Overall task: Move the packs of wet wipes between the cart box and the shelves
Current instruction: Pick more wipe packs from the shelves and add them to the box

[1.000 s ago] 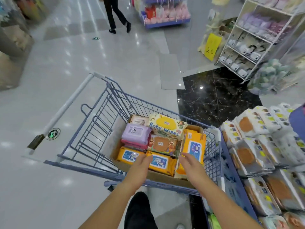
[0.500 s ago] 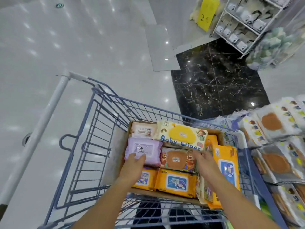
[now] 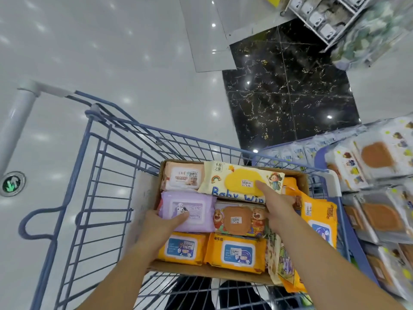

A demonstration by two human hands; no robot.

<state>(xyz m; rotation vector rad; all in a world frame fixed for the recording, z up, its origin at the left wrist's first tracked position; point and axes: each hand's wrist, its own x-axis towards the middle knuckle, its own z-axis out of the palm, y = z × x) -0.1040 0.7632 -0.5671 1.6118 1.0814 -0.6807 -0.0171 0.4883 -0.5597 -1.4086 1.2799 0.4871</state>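
Looking down into a blue cart with a brown box full of wipe packs. Holding the purple pack with the left hand. Holding the yellow Baby Wipes pack with the right hand, thumb on top.

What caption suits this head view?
Left hand grips a purple wipes pack; right hand touches the yellow pack in the cart box.

Cardboard box in cart: open-topped; I can reach it from above.
Inside: packs lie edge to edge, with no finger gap between them.
9 o'clock of box: space up to the cart's wire side, room for a hand.
3 o'clock: orange packs on edge, jammed against the cart wall.
Beyond them: shelf stacks just beside the cart.
Left hand grips purple pack; right hand covers a corner of the yellow pack.
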